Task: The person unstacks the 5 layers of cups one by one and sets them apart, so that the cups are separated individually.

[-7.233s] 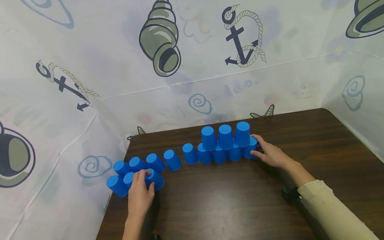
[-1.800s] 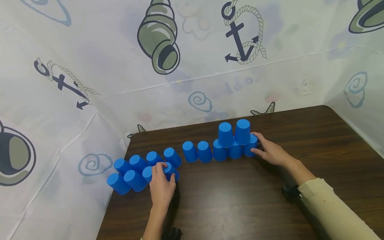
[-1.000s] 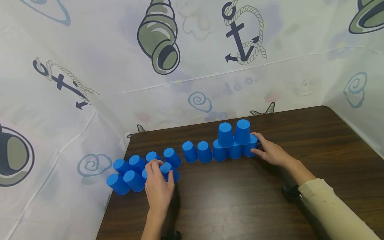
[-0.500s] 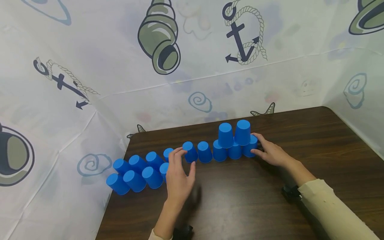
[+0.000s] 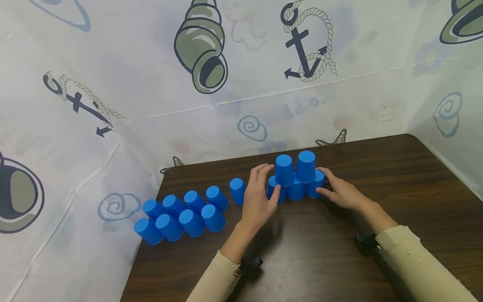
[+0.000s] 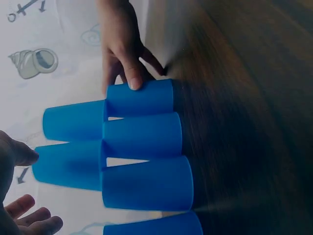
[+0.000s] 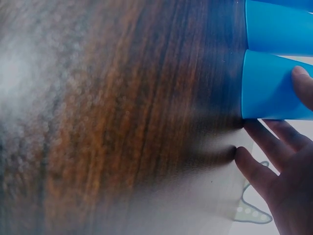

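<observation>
A dark wood-grain worktop (image 5: 320, 251) is backed by pale sheeting (image 5: 151, 84) printed with shells (image 5: 201, 50) and anchors (image 5: 299, 51). Blue cups (image 5: 192, 224) are ranged from the left edge to a two-tier stack (image 5: 295, 192) near the far edge. Beside it, the left hand (image 5: 258, 203) is spread, holding nothing; the end cup (image 5: 315, 188) is pinched by the right hand (image 5: 342, 192).

Grips: bare, uncovered, one left grip (image 5: 260, 200) and one right grip (image 5: 342, 193). Left sleeve (image 5: 216, 279) and right sleeve (image 5: 421, 267): long, pale cream-yellow fabric, each ending near the wrist. Right cuff (image 5: 391, 235): uneven edge; a few small specks mark the fabric behind it. Wrist units: compact, black, block-shaped; left unit (image 5: 251, 265), right unit (image 5: 366, 243). Finer detail of both units: too dark to make out.
</observation>
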Motion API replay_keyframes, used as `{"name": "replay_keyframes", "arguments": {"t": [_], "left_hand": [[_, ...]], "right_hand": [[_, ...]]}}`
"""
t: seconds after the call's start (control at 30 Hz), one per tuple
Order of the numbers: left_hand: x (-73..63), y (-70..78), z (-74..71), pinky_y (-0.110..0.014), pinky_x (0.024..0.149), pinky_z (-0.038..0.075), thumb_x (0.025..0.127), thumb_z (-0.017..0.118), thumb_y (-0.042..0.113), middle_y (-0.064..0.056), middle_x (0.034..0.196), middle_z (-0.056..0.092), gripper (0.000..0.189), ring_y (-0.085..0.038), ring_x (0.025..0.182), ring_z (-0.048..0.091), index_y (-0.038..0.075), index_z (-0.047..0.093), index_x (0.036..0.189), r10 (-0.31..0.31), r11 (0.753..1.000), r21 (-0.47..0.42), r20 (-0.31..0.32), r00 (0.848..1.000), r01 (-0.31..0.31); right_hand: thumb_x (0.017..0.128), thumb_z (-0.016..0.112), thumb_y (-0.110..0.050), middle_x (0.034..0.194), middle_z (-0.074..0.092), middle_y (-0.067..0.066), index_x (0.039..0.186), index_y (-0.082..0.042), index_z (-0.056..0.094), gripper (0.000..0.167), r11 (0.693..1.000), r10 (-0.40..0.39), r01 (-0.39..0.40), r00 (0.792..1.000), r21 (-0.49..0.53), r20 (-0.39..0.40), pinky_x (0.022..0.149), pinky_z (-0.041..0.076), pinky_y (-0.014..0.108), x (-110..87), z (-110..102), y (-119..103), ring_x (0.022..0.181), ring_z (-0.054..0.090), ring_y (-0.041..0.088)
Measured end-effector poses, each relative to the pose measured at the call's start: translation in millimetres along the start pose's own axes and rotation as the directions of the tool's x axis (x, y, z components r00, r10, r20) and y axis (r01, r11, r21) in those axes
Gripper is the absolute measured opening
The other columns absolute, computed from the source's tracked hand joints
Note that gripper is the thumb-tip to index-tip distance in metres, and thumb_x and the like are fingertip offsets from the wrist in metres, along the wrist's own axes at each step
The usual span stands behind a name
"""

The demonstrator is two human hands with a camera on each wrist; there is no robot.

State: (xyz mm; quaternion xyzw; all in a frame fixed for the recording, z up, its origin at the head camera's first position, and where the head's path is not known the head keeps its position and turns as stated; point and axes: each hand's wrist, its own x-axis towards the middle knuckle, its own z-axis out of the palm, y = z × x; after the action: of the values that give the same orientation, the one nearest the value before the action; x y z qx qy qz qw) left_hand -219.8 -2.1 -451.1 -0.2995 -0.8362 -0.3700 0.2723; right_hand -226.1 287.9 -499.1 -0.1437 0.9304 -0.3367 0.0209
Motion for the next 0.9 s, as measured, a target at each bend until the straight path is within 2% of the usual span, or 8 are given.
{"name": "replay_keyframes", "arguments": {"t": [0.13, 0.23, 0.57, 0.7, 0.9], "left_hand": [[10.0, -1.8, 12.5, -0.035, 0.094, 0.051, 0.089, 0.073, 0.015, -0.01, 0.143, 0.044, 0.062, -0.021, 0.121, 0.054, 0.015, 0.044, 0.144, -0.002, 1.0, -0.026, 0.037, 0.999, 0.003], [14.8, -4.2, 20.1, -0.037, 0.098, 0.049, 0.091, 0.071, 0.018, -0.01, 0.146, 0.041, 0.062, -0.021, 0.127, 0.051, 0.016, 0.042, 0.146, 0.0, 0.999, -0.045, 0.05, 0.999, 0.002], [20.3, -11.1, 36.7, -0.044, 0.096, 0.05, 0.096, 0.064, 0.027, -0.011, 0.146, 0.041, 0.053, -0.025, 0.125, 0.053, 0.017, 0.043, 0.143, -0.033, 0.993, -0.112, 0.101, 0.994, 0.044], [24.2, -12.5, 40.8, -0.044, 0.098, 0.048, 0.096, 0.065, 0.025, -0.009, 0.143, 0.044, 0.05, -0.023, 0.126, 0.052, 0.015, 0.043, 0.14, -0.031, 0.989, -0.144, 0.092, 0.995, 0.044], [26.4, -12.7, 42.9, -0.04, 0.1, 0.047, 0.096, 0.065, 0.02, -0.007, 0.136, 0.05, 0.048, -0.02, 0.125, 0.054, 0.016, 0.044, 0.138, -0.066, 0.984, -0.159, 0.096, 0.993, 0.081]], "right_hand": [[0.1, 0.057, -0.034, 0.139, 0.045, 0.033, 0.151, -0.012, 0.018, 0.068, 1.0, -0.012, 0.012, 1.0, 0.007, 0.003, 0.093, 0.039, 0.071, -0.6, -1, -1, 0.123, 0.049, 0.051], [0.1, 0.058, -0.034, 0.139, 0.045, 0.032, 0.151, -0.013, 0.018, 0.068, 1.0, -0.008, 0.008, 1.0, 0.007, 0.002, 0.093, 0.039, 0.071, -0.5, -1, -1, 0.123, 0.049, 0.051], [0.099, 0.058, -0.034, 0.139, 0.046, 0.032, 0.151, -0.013, 0.018, 0.069, 1.0, 0.001, -0.001, 1.0, 0.008, -0.003, 0.093, 0.04, 0.071, 0.0, 1, 3, 0.122, 0.05, 0.051], [0.099, 0.058, -0.033, 0.139, 0.047, 0.032, 0.152, -0.014, 0.018, 0.069, 1.0, 0.009, -0.009, 1.0, 0.004, -0.003, 0.093, 0.039, 0.071, 0.7, 1, 4, 0.122, 0.05, 0.051], [0.099, 0.058, -0.033, 0.139, 0.046, 0.032, 0.152, -0.014, 0.017, 0.069, 1.0, 0.01, -0.01, 1.0, -0.001, 0.0, 0.093, 0.039, 0.071, 0.9, 1, 4, 0.123, 0.049, 0.051]]}}
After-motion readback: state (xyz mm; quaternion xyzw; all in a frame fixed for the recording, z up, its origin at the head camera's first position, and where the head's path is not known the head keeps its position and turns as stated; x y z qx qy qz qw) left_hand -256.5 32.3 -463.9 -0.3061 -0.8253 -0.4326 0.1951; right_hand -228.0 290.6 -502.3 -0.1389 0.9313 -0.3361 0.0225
